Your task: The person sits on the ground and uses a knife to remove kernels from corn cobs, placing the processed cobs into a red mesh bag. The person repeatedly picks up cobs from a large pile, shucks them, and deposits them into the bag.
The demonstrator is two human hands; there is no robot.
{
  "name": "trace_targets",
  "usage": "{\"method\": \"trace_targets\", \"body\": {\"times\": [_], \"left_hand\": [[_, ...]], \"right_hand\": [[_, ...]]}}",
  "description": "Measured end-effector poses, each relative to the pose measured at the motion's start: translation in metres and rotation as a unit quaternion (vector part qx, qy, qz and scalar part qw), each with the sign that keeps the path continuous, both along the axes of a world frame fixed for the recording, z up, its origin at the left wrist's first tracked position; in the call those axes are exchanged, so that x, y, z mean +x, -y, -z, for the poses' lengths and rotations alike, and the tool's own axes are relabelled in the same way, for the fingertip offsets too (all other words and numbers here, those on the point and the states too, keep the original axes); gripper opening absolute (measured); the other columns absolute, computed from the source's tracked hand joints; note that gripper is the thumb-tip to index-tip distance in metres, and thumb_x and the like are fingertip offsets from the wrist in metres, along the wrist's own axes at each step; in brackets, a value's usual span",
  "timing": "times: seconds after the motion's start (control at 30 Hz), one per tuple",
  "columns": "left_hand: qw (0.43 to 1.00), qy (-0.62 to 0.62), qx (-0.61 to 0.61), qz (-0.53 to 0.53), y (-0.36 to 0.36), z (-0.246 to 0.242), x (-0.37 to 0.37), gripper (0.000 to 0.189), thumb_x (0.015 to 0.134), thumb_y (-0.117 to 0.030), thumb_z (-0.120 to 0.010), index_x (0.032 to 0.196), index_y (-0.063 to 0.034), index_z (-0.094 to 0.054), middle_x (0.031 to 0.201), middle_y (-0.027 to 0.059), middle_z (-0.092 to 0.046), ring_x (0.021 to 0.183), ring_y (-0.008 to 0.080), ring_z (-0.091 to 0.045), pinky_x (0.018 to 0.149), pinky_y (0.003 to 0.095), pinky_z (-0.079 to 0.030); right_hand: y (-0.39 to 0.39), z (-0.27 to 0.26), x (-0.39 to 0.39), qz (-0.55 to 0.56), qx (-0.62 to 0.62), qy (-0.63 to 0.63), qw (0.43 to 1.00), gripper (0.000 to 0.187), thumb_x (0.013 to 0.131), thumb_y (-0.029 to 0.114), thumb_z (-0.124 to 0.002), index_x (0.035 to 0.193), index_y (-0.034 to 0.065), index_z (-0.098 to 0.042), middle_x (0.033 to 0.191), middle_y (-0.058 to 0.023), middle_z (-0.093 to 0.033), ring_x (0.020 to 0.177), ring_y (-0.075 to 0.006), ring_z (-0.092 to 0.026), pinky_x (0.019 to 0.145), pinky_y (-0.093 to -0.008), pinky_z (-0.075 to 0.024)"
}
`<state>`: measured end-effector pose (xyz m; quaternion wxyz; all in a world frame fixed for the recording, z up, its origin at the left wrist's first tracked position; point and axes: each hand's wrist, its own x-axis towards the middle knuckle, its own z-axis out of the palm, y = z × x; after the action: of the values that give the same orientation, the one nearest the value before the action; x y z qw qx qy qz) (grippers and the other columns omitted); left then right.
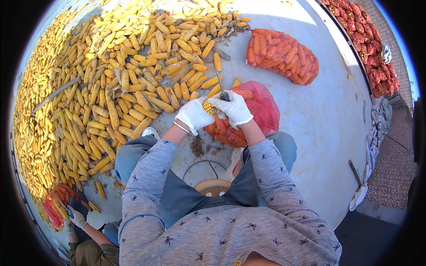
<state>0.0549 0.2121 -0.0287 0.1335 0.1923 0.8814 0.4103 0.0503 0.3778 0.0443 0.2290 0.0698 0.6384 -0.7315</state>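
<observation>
My left hand (193,114), in a white glove with a bangle at the wrist, is closed around an ear of corn (209,107), its kernel-covered end facing up. My right hand (235,108), also gloved, grips the dark handle of a screwdriver-like tool (220,81); its fingers meet the ear. The tool's thin metal shaft points away from me. Its tip overlaps another corn ear (217,62); I cannot tell whether they touch. Below my hands, between my knees, a red mesh sack (261,106) holds corn ears and lies partly hidden by my right hand.
A large heap of corn ears (109,109) spreads on the left. A filled mesh sack (283,56) lies ahead right. Stacked red sacks (366,43) line the far right edge. At lower left, another person's gloved hands (77,216) hold an ear and a tool. I sit on a stool (212,186).
</observation>
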Motion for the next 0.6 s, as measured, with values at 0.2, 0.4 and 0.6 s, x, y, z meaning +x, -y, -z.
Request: {"method": "trace_targets", "body": {"times": [0.2,0.4,0.6], "left_hand": [[0.978,0.107,0.171,-0.044,-0.007,-0.005,0.0,0.038,0.073,-0.005,-0.067,0.11,-0.0032,-0.059,0.094,0.0025,-0.068,0.082,0.0109,-0.063,0.075,0.026,-0.051],[0.94,0.186,0.267,-0.107,-0.012,-0.04,0.009,0.048,0.067,-0.014,-0.075,0.108,0.0048,-0.058,0.092,0.009,-0.069,0.082,0.0133,-0.063,0.077,0.0278,-0.051],[0.933,0.207,0.276,-0.105,-0.012,-0.053,0.006,0.044,0.068,-0.004,-0.074,0.109,0.0005,-0.06,0.096,0.0013,-0.068,0.082,0.0084,-0.061,0.073,0.0254,-0.051]], "right_hand": [[0.004,0.011,0.009,0.042,0.232,-0.203,0.95,0.02,0.086,0.022,-0.07,0.085,0.0023,-0.065,0.07,-0.0044,-0.066,0.062,-0.0071,-0.062,0.054,-0.0263,-0.0491],[0.009,0.047,0.007,0.147,0.096,-0.214,0.961,0.017,0.088,0.019,-0.067,0.084,0.003,-0.064,0.072,-0.0028,-0.066,0.065,-0.0069,-0.061,0.059,-0.0251,-0.0484],[0.019,0.016,0.002,0.222,-0.162,-0.019,0.961,0.013,0.092,0.016,-0.063,0.085,0.0047,-0.064,0.075,-0.0011,-0.064,0.057,-0.0069,-0.056,0.052,-0.0229,-0.0458]]}}
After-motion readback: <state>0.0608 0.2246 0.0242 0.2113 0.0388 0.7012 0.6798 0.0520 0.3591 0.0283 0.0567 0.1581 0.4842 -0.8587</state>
